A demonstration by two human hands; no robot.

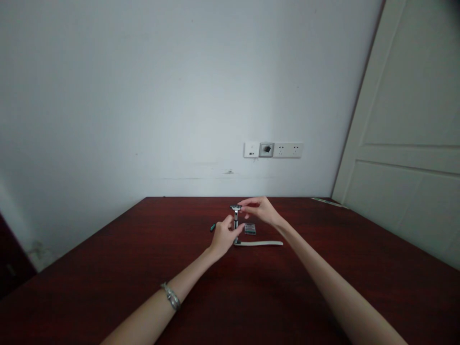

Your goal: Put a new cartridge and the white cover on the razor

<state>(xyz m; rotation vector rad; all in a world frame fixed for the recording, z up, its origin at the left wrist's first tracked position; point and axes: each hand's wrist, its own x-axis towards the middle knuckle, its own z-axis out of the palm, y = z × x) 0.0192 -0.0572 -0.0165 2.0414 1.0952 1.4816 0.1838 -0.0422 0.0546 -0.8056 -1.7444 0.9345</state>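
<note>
A razor (236, 215) with a shiny handle and a wide, dark head stands upright over the table. My left hand (224, 235) is closed around its handle, thumb on the right side. At the right end of the head, my right hand (260, 209) pinches with thumb and fingertips. Just behind the left thumb lies a small clear case (250, 229) with dark contents. A long pale strip (260, 243), dark at its left end, lies in front of the razor's lower end. Left of the handle is a small dark green piece (212, 227), partly behind my left hand.
The dark red wooden table (273, 297) reaches back to a white wall (179, 96). Wall sockets (287, 150) sit above its back edge. A pale door (406, 143) stands at the right, and a thin flat strip (328, 202) lies at the table's back right corner.
</note>
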